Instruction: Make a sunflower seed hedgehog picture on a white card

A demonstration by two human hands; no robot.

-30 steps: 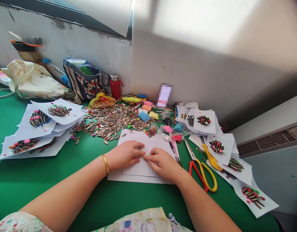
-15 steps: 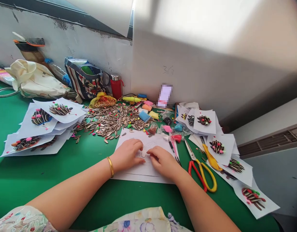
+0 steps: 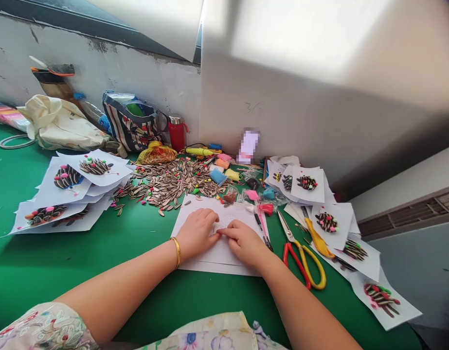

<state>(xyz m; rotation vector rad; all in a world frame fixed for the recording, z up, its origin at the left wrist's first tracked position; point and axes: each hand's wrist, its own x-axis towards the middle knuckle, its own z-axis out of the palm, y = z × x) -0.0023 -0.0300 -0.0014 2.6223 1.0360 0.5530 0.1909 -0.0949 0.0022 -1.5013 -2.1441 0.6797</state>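
White paper sheets (image 3: 206, 267) lie on the green table, with a faint drawing near the fingers. My left hand (image 3: 198, 232) rests on the sheets, fingers curved, its thumb close to the right fingertips. From the right, my right hand (image 3: 245, 243) reaches over the paper with its index finger pointing left and the others curled. Whatever lies between the fingertips is too small and hidden to make out. Beyond the paper spreads a heap of striped seeds (image 3: 173, 182). Packets of coloured clay, one of them blue (image 3: 218, 176), sit beside the heap.
Red-and-yellow-handled scissors (image 3: 303, 257) and a yellow cutter (image 3: 318, 238) lie at the right. Decorated sheets are stacked at left (image 3: 69, 194) and right (image 3: 332, 226). Pens (image 3: 262, 228) lie on the paper's right edge. Bags, a red flask (image 3: 177, 133) and a phone (image 3: 248, 147) stand behind.
My left hand has shifted slightly right, closing the gap to my right hand. The right index finger now stretches toward the left thumb, and the pale piece between them is covered.
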